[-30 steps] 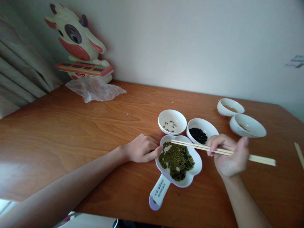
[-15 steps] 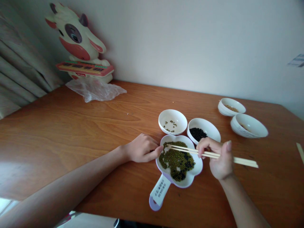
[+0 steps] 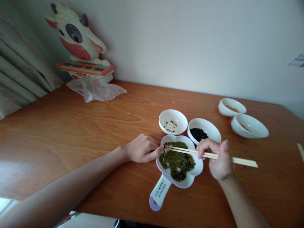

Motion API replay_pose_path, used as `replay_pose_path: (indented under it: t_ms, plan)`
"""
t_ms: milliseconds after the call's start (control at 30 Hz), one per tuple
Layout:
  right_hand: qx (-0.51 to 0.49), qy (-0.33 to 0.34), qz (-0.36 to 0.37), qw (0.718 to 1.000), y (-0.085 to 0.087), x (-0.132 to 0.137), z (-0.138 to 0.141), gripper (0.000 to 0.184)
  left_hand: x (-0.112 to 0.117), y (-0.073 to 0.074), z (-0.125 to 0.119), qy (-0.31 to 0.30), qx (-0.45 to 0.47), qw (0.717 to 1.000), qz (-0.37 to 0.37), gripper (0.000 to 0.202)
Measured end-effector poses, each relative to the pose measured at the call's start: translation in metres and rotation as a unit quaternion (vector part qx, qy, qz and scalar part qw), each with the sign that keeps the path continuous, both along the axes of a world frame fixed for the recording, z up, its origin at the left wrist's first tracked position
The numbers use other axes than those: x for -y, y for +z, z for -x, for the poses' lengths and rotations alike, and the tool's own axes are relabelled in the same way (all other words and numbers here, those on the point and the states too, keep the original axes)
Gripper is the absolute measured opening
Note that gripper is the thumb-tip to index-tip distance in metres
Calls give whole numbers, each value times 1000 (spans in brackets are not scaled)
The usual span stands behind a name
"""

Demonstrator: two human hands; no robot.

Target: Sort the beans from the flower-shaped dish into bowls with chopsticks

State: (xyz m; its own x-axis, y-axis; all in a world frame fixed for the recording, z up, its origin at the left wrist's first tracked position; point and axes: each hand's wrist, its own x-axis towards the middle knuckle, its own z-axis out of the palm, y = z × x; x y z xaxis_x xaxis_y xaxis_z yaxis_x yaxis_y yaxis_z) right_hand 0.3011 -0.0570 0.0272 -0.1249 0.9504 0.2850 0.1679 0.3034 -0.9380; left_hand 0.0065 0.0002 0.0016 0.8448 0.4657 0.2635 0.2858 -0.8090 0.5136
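Observation:
My right hand (image 3: 217,156) is closed around a pair of wooden chopsticks (image 3: 211,155). Their tips point left into a white and lilac flower-shaped dish with a handle (image 3: 199,169), among green beans (image 3: 174,160) mixed with some black beans (image 3: 188,163). Whether the tips pinch a bean is too small to tell. My left hand (image 3: 144,148) grips the dish's left rim between thumb and curled fingers. Just behind the dish stand a white bowl (image 3: 181,122) with a few green beans and another white bowl (image 3: 215,131) holding black beans.
Two more white bowls, one farther back (image 3: 222,109) and one nearer (image 3: 255,129), stand at the right with yellowish contents. A cow-shaped toy keyboard (image 3: 83,47) and a clear plastic bag (image 3: 97,90) are at the back left. A pale stick (image 3: 301,150) lies at the right edge.
The chopstick tips have shifted slightly within the dish and sit closer together. My left hand and the dish stay in place.

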Motion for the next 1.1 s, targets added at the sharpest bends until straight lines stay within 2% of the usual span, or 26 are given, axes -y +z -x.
replay_pose_path:
  t_ms: [300,533,700,900,1000,1100]
  plan:
    - [6,18,1,1000,1,-1,1,79,0,-1,0,3,-6,1000,-5,51]
    - [18,-28,-26,999,-1,0,0,75,-1,-2,0,-3,1,1000,-3,51]
    - [-41,-60,-53,996,4,0,4,75,0,-1,0,1,-4,1000,-1,51]
    - [-122,-131,-137,974,9,-3,-1,71,-1,-2,0,4,-12,1000,-5,50]
    - [-135,-174,-156,963,10,-5,-4,67,-1,-3,1,3,-6,1000,-7,50]
    - [-144,-182,-165,959,11,-7,-3,64,-1,-3,0,3,-3,1000,-10,50]
